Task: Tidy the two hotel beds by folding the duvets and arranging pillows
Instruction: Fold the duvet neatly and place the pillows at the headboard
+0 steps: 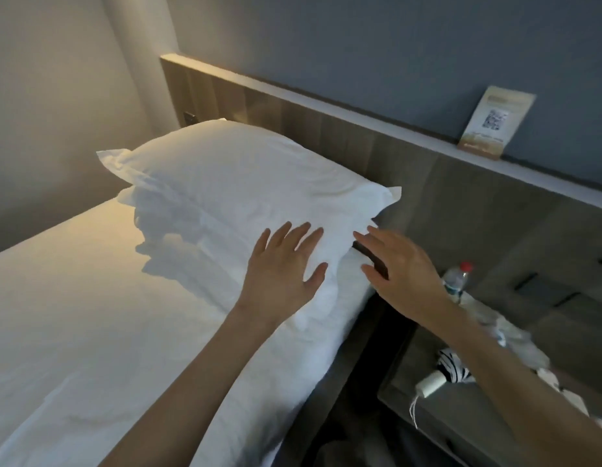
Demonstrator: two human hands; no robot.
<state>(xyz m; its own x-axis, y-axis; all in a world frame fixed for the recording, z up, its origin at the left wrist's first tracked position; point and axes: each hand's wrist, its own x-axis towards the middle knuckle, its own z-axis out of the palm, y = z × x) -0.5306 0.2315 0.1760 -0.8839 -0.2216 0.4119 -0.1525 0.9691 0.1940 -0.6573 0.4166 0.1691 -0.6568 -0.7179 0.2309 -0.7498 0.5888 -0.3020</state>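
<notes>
Left hand (282, 267) flat on pillow (239, 183), fingers spread. Right hand (399, 274) at pillow's corner, fingers apart, seemingly not touching. Bed (74, 315) smooth.

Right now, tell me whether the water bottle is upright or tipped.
Upright: the water bottle stands on the nightstand, red cap on top.

QR code on ledge card (496, 123); lettering unreadable.

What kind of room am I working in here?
Most likely a hotel guest room: a single bed with plain white sheet and stacked white pillows, a long wood-panel headboard with a ledge holding a printed QR-code card, and a grey bedside table.
</notes>
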